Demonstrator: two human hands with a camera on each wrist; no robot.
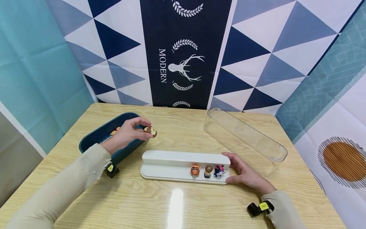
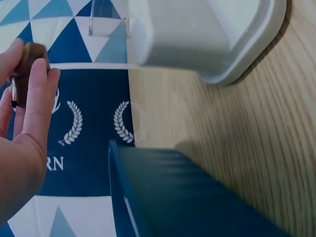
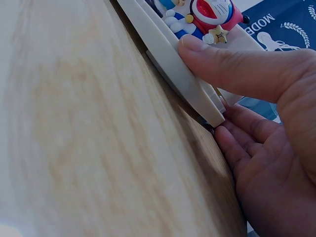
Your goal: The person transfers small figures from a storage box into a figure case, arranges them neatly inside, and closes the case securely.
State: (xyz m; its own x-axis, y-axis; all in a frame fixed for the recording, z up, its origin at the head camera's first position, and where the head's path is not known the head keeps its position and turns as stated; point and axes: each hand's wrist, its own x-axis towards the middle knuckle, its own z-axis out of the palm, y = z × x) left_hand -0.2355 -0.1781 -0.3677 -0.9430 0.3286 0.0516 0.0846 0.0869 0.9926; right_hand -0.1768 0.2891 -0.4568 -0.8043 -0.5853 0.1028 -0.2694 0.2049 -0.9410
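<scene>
My left hand (image 1: 128, 132) pinches a small brown and cream figurine (image 1: 153, 131) between thumb and fingers, above the right rim of a dark blue bin (image 1: 125, 154). In the left wrist view the brown back of the figurine shows between the fingertips. The right hand (image 1: 247, 175) grips the right end of a white stepped display base (image 1: 168, 171), thumb on its front edge and fingers behind. Toward that end of the lower step stand an orange striped tiger figurine (image 1: 195, 170), a brown-haired figurine (image 1: 208, 171) and a red, blue and white figurine (image 3: 210, 17) with a star.
Behind the base, at the right, a clear plastic cover (image 1: 246, 136) lies on the wooden table (image 1: 137, 203). Inside the blue bin, a red and yellow item (image 1: 115, 130) is partly covered by the left hand. Patterned cloth (image 1: 120, 47) hangs along the table's back edge.
</scene>
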